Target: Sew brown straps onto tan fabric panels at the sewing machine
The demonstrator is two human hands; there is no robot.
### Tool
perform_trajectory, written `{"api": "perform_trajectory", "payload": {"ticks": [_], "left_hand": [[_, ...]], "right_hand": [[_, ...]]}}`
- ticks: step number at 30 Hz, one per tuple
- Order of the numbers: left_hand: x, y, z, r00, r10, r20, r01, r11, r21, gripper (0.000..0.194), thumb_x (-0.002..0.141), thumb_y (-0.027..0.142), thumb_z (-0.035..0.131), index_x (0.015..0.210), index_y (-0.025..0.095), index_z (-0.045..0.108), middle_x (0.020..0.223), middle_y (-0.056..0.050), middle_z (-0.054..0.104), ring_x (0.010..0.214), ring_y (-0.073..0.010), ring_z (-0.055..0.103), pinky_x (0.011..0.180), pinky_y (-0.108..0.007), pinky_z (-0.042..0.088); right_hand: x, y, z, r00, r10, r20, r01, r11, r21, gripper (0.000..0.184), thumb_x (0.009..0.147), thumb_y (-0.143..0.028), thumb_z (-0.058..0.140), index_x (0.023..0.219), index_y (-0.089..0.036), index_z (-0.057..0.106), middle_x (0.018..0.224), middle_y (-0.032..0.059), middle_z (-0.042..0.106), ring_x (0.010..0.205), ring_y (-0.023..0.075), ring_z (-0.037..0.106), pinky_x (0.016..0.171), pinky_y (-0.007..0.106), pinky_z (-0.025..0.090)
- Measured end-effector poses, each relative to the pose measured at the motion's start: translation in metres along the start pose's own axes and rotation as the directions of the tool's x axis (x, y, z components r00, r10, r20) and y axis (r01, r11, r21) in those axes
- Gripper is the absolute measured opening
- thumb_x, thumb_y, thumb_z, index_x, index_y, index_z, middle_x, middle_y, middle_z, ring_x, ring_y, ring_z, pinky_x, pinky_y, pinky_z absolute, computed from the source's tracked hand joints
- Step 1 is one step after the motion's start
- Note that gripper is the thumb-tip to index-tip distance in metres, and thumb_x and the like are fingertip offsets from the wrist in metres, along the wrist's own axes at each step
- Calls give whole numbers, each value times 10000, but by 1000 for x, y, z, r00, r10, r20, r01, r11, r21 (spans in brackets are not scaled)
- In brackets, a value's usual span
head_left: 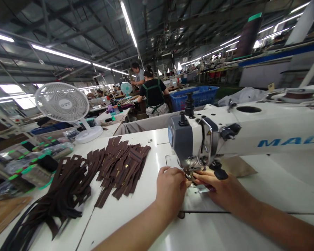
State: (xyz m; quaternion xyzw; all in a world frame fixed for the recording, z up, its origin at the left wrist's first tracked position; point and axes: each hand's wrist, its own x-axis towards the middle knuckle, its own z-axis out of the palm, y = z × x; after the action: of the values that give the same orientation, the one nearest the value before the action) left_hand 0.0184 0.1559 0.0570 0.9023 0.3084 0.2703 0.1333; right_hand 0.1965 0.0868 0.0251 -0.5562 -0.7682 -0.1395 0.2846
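Note:
My left hand [171, 188] is curled closed beside the presser foot of a white sewing machine [251, 134], its fingertips hidden next to the needle area. From the other side my right hand [223, 190] reaches in, index finger stretched to the foot and the other fingers folded under. Whatever small piece lies between the fingertips is covered. A shiny flat metal sliver [202, 189] shows beneath the right fingers; I cannot tell whether it is held. To the left lies a pile of short brown strips [124, 167], several with zipper teeth, beside a bundle of longer dark strips [65, 191].
A white fan [65, 103] stands at the back left of the white table [157, 146]. Thread cones [39, 174] and bagged spools crowd the left edge. A beige piece [239, 166] lies behind the machine head. Beyond are a blue crate [193, 97] and a seated co-worker [154, 92].

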Motion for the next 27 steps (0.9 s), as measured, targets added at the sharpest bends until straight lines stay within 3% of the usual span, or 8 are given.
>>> {"api": "perform_trajectory", "payload": {"ticks": [7,13,21,27], "left_hand": [[3,-1,0,1000,6,17,-6,1000,26,117,760,219,724,668,211,651,852,31,696,829,-146,628,850,-350,405],[6,-4,-1,999,39,22,-40,998,53,117,778,198,696,675,200,641,791,24,675,792,-143,614,848,-340,397],[8,-3,-2,999,31,28,-33,998,57,121,789,188,666,670,205,647,782,16,676,786,-147,612,852,-348,402],[7,-5,-3,1000,26,-3,-26,1000,-1,103,747,155,704,673,210,658,813,13,689,815,-162,620,875,-371,409]], "right_hand": [[3,3,-2,998,21,65,-21,1000,-1,382,715,-38,485,970,-213,709,1012,73,692,823,236,681,746,343,573],[5,3,-2,999,-23,28,22,1000,5,384,695,-24,461,950,-174,707,974,95,698,827,254,680,699,341,585],[6,-2,-3,997,58,56,-58,998,1,446,656,24,476,958,-205,711,995,62,697,858,242,674,737,318,569],[5,0,-1,997,53,55,-53,999,-11,333,771,-53,480,975,-197,699,993,67,698,843,228,677,723,300,567]]}}
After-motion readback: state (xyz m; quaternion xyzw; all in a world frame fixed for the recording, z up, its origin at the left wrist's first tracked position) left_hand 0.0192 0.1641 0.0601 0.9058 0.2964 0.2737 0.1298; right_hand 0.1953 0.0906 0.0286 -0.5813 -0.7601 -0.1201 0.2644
